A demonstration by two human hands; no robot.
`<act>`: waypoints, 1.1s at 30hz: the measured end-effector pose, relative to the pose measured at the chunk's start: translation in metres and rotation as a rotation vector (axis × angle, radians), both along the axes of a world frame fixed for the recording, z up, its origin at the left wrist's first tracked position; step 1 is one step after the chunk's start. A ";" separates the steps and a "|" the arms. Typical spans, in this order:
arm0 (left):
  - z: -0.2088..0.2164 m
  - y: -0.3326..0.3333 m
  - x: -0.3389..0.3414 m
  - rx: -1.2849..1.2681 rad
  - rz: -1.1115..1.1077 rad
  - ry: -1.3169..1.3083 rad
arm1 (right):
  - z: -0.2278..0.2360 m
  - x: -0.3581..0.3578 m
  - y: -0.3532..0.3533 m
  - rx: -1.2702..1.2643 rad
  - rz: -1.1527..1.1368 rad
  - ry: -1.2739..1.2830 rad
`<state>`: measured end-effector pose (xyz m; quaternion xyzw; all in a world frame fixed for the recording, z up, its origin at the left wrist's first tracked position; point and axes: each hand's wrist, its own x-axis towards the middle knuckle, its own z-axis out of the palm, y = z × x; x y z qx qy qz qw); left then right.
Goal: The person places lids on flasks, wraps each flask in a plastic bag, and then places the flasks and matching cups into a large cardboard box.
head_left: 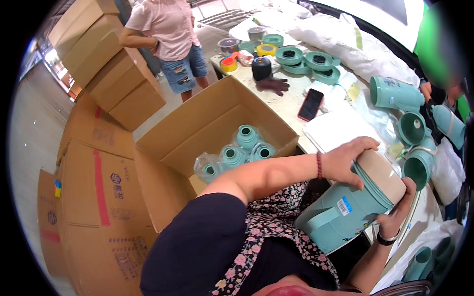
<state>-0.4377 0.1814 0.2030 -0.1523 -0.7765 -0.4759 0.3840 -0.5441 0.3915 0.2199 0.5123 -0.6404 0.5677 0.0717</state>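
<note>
Head view: left hand [343, 160] has its fingers spread across the upper-left edge of the jug's beige end [380, 172], thumb by the green rim. Right hand [399, 209] has its fingers curled round the opposite side, thumb near the rim. Both on the one green jug [363, 217], tilted, beige end up and to the right, in front of the torso at the table [286, 101] edge. Jug handle [321, 220] faces the body. Open carton [170, 148] to the left, green flasks [231, 157] inside, necks up. On table: phone [311, 104], dark glove [273, 86], green lids [318, 59] beyond. More green shells [392, 92] lie at right.
</note>
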 end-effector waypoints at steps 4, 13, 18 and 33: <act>-0.002 -0.009 0.009 -0.090 0.052 -0.088 | 0.005 0.009 -0.005 0.138 -0.012 -0.108; 0.011 -0.004 0.016 -0.230 0.124 -0.024 | -0.005 0.008 -0.022 0.027 -0.029 -0.082; 0.019 -0.015 0.012 -0.256 0.107 0.014 | -0.013 -0.003 -0.028 0.000 -0.009 -0.047; -0.006 -0.031 0.044 0.086 0.132 -0.197 | -0.165 -0.043 -0.135 0.179 0.111 -0.590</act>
